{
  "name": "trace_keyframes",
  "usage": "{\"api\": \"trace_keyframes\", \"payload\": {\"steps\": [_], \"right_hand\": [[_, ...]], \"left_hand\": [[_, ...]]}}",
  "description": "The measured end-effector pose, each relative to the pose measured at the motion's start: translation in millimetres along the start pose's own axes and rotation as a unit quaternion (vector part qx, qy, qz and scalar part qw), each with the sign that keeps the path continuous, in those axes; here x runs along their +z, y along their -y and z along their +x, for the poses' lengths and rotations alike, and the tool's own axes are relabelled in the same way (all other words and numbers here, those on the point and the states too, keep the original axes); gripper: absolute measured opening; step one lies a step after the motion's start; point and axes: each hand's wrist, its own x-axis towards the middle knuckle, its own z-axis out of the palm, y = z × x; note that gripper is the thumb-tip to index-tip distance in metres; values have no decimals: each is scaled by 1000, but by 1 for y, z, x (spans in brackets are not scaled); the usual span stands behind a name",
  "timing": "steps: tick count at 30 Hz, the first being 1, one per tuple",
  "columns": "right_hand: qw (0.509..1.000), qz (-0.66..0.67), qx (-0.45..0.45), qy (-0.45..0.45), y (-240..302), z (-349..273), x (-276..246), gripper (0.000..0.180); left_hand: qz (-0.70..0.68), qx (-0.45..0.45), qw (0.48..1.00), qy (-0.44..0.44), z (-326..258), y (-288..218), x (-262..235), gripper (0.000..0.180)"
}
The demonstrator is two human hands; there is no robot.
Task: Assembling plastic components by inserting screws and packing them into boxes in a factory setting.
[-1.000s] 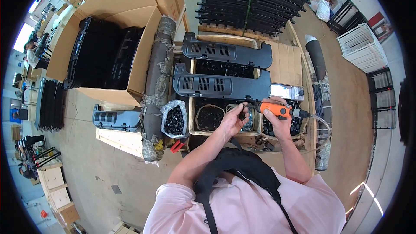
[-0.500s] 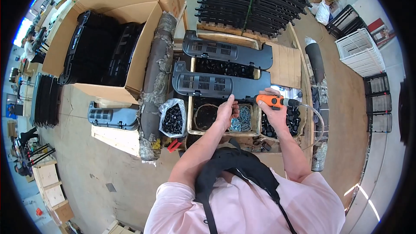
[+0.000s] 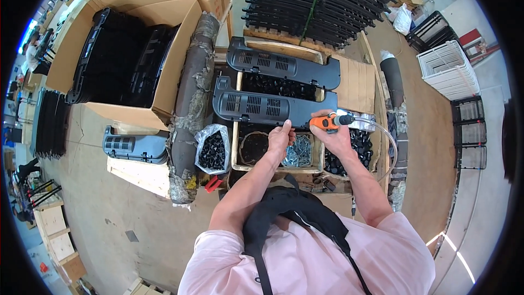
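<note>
Two dark grey panels (image 3: 308, 111) lie across a wooden crate (image 3: 235, 150) holding screws (image 3: 298, 154) and black parts (image 3: 277, 84).

On your left, a tattered, wrapped roll (image 3: 194, 84) runs beside an open cardboard carton (image 3: 172, 57). Ahead of you, a green strap (image 3: 314, 5) crosses stacked black bars (image 3: 281, 16). To your right, white wire racks (image 3: 450, 68) stand near a white plastic bag (image 3: 403, 21).

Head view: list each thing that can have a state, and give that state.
Right hand: closed around the driver
Left hand: at the near panel's edge, grip unclear
Driver: held; running or not, unclear
Hose: curved
Near panel: lying flat
Far panel: lying flat
Carton: open, loaded
Bag: open, filled
Screws: loose, heaped
</note>
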Motion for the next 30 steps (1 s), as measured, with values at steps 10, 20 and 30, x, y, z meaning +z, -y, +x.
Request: {"api": "trace_keyframes", "payload": {"steps": [10, 20, 30], "right_hand": [[995, 93, -24, 33, 39, 6, -14, 50], [973, 231, 1, -14, 26, -21, 5, 54], [964, 267, 17, 6, 28, -21, 25, 54]], "left_hand": [[25, 2, 1000, 1, -6, -6, -2, 41], [-159, -61, 980, 103, -46, -5, -48, 28], [-172, -6, 983, 71, -55, -2, -66, 14]]}}
